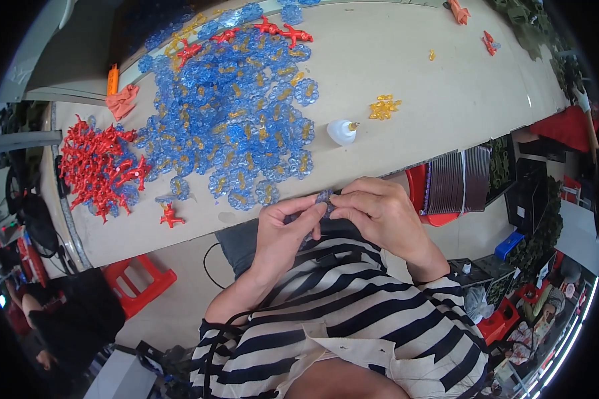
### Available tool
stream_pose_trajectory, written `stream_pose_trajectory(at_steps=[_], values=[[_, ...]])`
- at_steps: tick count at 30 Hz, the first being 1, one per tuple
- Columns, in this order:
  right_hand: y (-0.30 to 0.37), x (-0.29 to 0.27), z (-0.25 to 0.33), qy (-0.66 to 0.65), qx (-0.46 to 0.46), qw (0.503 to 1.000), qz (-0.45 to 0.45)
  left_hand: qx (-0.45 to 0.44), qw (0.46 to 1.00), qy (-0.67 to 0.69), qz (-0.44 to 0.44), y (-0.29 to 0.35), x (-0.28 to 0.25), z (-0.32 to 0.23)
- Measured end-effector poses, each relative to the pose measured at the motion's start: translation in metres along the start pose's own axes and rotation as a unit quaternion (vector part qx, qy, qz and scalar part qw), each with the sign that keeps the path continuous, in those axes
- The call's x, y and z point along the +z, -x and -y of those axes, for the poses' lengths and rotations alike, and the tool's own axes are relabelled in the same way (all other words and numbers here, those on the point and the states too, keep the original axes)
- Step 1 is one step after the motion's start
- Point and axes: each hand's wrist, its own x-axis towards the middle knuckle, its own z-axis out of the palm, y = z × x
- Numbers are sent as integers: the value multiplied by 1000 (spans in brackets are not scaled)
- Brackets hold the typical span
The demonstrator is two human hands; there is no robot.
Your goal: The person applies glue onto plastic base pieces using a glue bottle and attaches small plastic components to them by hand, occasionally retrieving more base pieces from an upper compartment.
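Observation:
At the table's near edge, my left hand [283,229] pinches a small translucent blue plastic piece [324,197] between thumb and fingers. My right hand [378,211] closes on the same piece from the other side; whether its fingertips also hold a smaller part is hidden. Just beyond my hands stands a white squeeze bottle [341,132] with a narrow tip. To its right lies a little heap of translucent yellow pieces [384,107]. A large pile of blue flower-shaped pieces [229,120], many with yellow parts in them, spreads to the left.
Red figure-shaped pieces [100,166] are heaped at the far left, with one red figure [172,215] lying apart nearer me. An orange cloth [121,102] lies beside the pile. Red stools [140,286] stand below the table, and a stack of dark trays [456,183] sits at right.

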Motion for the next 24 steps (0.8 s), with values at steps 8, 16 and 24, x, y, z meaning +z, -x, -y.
stream_pose_trajectory(at_steps=[8,16,24], values=[[1,-7,8,-102,85,991,-14,3,996,84,-1,0,-1,-2],[-19,-8,-15,-56,120,972,-196,97,991,-64,-62,-3,6,2],[-37,6,-33,-13,47,982,-180,218,906,-320,-171,-14,20,-14]])
